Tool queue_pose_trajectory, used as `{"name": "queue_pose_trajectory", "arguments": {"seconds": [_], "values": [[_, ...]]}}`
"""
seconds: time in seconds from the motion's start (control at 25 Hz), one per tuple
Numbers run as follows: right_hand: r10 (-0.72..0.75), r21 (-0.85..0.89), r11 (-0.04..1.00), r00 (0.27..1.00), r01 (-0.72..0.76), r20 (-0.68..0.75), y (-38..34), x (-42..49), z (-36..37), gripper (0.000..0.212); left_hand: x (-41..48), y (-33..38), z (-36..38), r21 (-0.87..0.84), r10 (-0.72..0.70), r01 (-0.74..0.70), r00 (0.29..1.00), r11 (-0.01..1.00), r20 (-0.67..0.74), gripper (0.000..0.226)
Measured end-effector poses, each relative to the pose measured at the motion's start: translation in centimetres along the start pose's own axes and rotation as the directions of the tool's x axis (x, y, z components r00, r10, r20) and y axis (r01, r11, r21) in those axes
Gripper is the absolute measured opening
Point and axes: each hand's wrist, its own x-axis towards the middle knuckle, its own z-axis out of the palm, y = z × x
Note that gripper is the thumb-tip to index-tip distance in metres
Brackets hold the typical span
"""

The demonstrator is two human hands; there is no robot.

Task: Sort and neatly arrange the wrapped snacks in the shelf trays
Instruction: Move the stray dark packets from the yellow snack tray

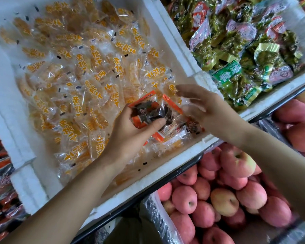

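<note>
Over the white foam tray of yellow packets, at centre frame, the left hand clutches stray orange-dark packets; the empty, spread right hand should gather those lying just below.

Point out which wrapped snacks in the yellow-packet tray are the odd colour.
The dark packets with orange-red edges: some gripped by the left hand, more lying beside it at the tray's near corner. The yellow-fruit packets are clear-wrapped.
</note>
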Motion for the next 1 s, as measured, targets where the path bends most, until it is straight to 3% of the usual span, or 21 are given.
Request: {"name": "queue_pose_trajectory", "arguments": {"seconds": [0.04, 0.12, 0.24, 0.36, 0.6, 0.68, 0.8, 0.88, 1.0], "values": [[0.052, -0.113, 0.992, 0.998, -0.057, -0.044, 0.9, -0.1, -0.4, 0.044, 0.0, 0.1, -0.1, -0.006, 0.005, -0.005, 1.000, 1.000, -0.012, 0.040], [0.190, -0.408, 0.900, 0.981, -0.156, 0.044, 2.2, -0.1, -0.6, 0.051, 0.1, 0.1, -0.5, -0.027, 0.009, -0.010, 0.999, 1.000, -0.041, 0.037], [0.332, -0.532, 0.832, 0.909, -0.155, 0.254, 2.9, 0.0, 0.7, 0.071, 0.2, -0.1, -0.7, -0.036, 0.008, -0.011, 0.997, 0.999, -0.083, 0.037], [0.306, -0.581, 0.802, 0.931, -0.138, 0.201, 2.6, 0.5, 1.1, 0.075, 0.1, -0.4, -0.8, -0.029, -0.001, -0.002, 0.997, 1.000, -0.080, 0.039], [0.176, -0.776, 0.630, 0.967, 0.033, 0.183, 1.4, -0.2, 0.1, 0.039, 0.1, -0.9, -1.2, -0.037, -0.025, 0.021, 0.993, 0.999, -0.116, 0.035], [0.103, -0.730, 0.681, 0.995, -0.059, 0.015, 0.9, -0.6, -0.4, 0.032, 0.3, -1.0, -1.4, -0.041, -0.031, 0.025, 0.987, 0.999, -0.157, 0.036], [-0.001, -0.534, 0.832, 0.962, -0.150, -0.272, -0.6, -0.5, -1.2, 0.029, 0.5, -1.0, -1.6, -0.078, -0.032, 0.015, 0.975, 0.997, -0.221, 0.036], [0.015, -0.377, 0.916, 0.951, -0.137, -0.310, -2.2, -0.5, -0.7, 0.032, 0.5, -0.9, -1.6, -0.103, -0.032, 0.007, 0.969, 0.995, -0.244, 0.036], [0.063, -0.185, 0.977, 0.975, -0.104, -0.213, -3.8, -0.8, 2.0, 0.036, -0.3, -0.9, -1.7, -0.112, -0.030, 0.003, 0.970, 0.994, -0.241, 0.037]]}}
